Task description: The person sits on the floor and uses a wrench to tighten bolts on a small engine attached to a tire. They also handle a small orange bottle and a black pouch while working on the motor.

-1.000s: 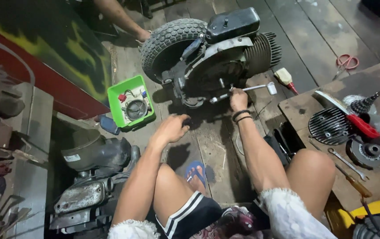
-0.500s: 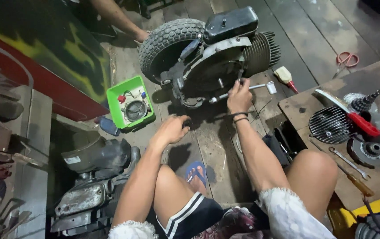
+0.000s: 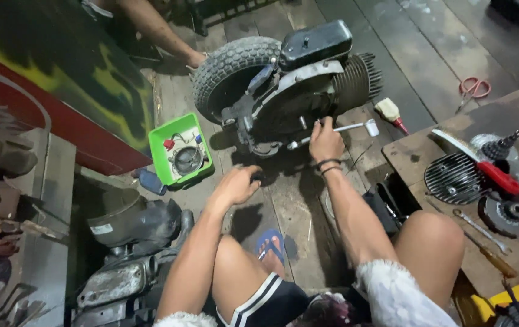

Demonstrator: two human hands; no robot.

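A small engine with a knobby tyre [image 3: 226, 69], a dark casing [image 3: 289, 103] and a finned cylinder [image 3: 359, 75] lies on the wooden floor in front of me. My right hand [image 3: 325, 139] grips the metal handle of a socket wrench [image 3: 350, 128] set against the engine's lower side. My left hand [image 3: 238, 184] rests on the floor boards just below the engine, fingers curled over a small dark object that I cannot make out. My bare knees frame the bottom of the view.
A green tray [image 3: 162, 145] with small parts sits left of the engine. A low wooden bench [image 3: 410, 154] on the right carries a finned cylinder head [image 3: 453, 178], a red-handled brush [image 3: 498, 175] and a wrench. Another person's arm [image 3: 156, 30] reaches in at top left. Engine parts [image 3: 132, 224] lie lower left.
My right hand has moved up slightly along the wrench against the engine. My left hand has slid a little closer to the engine's underside.
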